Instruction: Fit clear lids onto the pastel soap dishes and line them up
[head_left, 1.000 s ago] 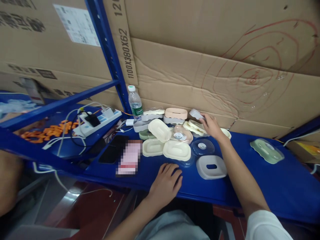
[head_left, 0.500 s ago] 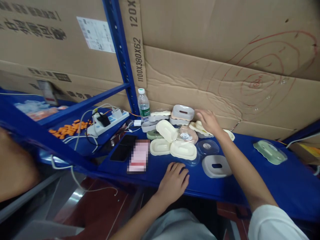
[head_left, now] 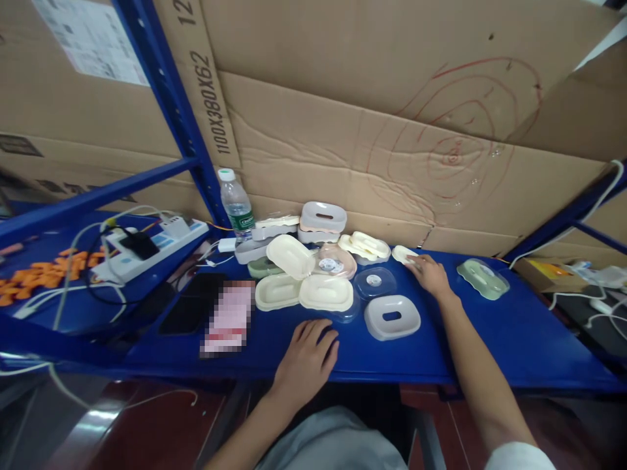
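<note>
My right hand [head_left: 432,277] reaches to the back of the blue table, its fingers closed at the right end of a cream soap dish tray [head_left: 402,253]. My left hand [head_left: 306,356] rests palm down at the front edge, fingers loosely spread, holding nothing. Beyond it lie two cream trays, a left one [head_left: 277,292] and a right one [head_left: 326,292]; another cream tray [head_left: 290,256] leans over them. A grey slotted dish [head_left: 392,317] and a clear lid [head_left: 375,282] lie between my hands. Behind are a pink lidded dish [head_left: 337,261] and stacked grey dishes [head_left: 323,217].
A green lidded dish [head_left: 484,279] sits at right. Left of the pile are a water bottle [head_left: 237,205], a dark phone [head_left: 193,303] and a pink-screened phone [head_left: 228,318]. A power strip [head_left: 151,251] with cables and orange pieces [head_left: 53,274] lies beyond the blue shelf post [head_left: 166,85].
My right hand has moved from beside the stacked grey dishes rightward to the cream tray at the back. The view has swung right; my left hand stays at the table's front edge.
</note>
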`<state>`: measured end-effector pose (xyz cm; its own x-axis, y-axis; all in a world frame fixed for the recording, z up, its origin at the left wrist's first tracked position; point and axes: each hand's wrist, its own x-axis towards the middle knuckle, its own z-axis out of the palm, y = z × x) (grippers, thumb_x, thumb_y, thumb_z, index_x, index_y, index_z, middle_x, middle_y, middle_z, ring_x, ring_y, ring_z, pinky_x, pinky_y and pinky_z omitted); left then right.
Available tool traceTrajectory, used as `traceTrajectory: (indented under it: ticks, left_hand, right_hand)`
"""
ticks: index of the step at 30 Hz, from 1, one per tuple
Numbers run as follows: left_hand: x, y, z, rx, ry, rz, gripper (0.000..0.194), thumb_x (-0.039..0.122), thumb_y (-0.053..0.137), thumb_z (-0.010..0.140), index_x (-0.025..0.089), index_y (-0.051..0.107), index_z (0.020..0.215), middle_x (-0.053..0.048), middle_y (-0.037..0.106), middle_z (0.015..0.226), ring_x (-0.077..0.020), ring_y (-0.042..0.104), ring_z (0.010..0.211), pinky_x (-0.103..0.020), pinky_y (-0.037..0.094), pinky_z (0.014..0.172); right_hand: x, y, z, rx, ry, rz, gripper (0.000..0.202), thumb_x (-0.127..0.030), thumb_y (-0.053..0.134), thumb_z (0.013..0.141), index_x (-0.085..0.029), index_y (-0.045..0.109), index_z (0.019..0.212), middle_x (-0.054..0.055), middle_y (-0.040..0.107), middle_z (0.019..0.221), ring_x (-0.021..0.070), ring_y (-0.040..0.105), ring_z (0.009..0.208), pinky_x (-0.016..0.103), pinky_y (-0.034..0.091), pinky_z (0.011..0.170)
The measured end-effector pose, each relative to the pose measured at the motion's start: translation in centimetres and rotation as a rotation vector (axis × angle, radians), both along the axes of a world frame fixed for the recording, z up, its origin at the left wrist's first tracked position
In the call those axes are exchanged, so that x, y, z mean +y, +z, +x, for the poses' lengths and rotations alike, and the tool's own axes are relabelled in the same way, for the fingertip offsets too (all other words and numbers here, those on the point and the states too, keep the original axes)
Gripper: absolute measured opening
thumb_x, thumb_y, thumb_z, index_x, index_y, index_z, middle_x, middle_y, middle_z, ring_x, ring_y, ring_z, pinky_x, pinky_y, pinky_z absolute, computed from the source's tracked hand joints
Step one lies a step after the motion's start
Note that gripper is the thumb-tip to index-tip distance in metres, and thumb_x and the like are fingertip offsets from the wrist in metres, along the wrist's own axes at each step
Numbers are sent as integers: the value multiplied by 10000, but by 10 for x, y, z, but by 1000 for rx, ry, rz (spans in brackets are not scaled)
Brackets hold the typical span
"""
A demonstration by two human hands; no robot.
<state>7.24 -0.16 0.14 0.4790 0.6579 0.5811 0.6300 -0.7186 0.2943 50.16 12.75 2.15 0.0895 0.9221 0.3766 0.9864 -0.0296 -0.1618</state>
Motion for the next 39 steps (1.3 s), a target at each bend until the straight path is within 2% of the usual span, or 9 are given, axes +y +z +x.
traceTrajectory:
  ticks: [4,7,13,19,21,23,28,34,39]
  left_hand:
    - [-13,25,35,4,-184,46,240,233,549,1049,249,704,1233,-86,655,1410,-269,615,1283,-488,471,1122]
    - [-17,33,74,172,-270,40,331,393,572,1060,236,663,1337,-105,591,1528,-304,569,1376,-520,440,1164]
    - [3,10,113,260,-108,10,530,417,589,1050,194,534,1528,-196,576,1549,-360,533,1451,-566,440,1154]
    - [5,7,112,238,-66,25,576,444,593,1044,185,515,1553,-219,479,1636,-385,487,1498,-582,397,1197]
    - [3,12,105,241,-69,27,558,440,587,1047,192,522,1543,-216,466,1644,-382,481,1499,-591,388,1202]
    - [2,15,91,245,-75,28,523,426,578,1053,207,539,1526,-209,465,1644,-372,483,1495,-587,389,1200]
    - [3,16,46,254,-66,45,424,335,587,1047,224,601,1456,-186,501,1612,-350,507,1464,-591,384,1199]
    - [7,14,6,173,-138,49,341,262,556,1053,233,659,1376,-163,548,1561,-316,506,1461,-573,401,1207]
    - [7,10,-22,65,-86,35,294,201,563,1037,213,692,1301,-156,595,1479,-306,581,1352,-524,502,1134]
  right_hand:
    - [-4,12,-24,69,15,139,613,-588,318,1104,-178,769,1172,179,739,1225,284,714,975,404,545,873]
    - [-10,25,-49,77,151,195,553,-568,366,1107,-187,752,1218,171,734,1279,306,689,1129,438,508,985]
    - [-28,38,-81,26,559,46,307,-479,569,1071,-283,787,1163,70,791,1229,259,699,1173,416,470,1030]
    - [-27,33,-69,28,653,-71,297,-414,576,1051,-334,771,1260,62,750,1338,278,661,1271,474,465,1099]
    - [-28,35,-45,59,488,-99,372,-500,622,1011,-374,728,1345,40,694,1441,273,620,1336,448,456,1131]
    - [-32,38,-7,114,113,-82,469,-613,621,977,-396,696,1387,37,637,1514,274,585,1368,427,444,1140]
    - [-47,31,80,158,-480,-59,721,-588,482,1013,-129,506,1568,366,329,1661,509,305,1527,748,263,1098]
    - [-46,16,94,123,-620,-156,718,-570,626,907,-354,497,1580,161,404,1693,413,258,1559,679,184,1164]
    - [-46,25,99,143,-601,-198,832,-599,712,837,-256,539,1575,260,407,1666,475,384,1513,649,314,1148]
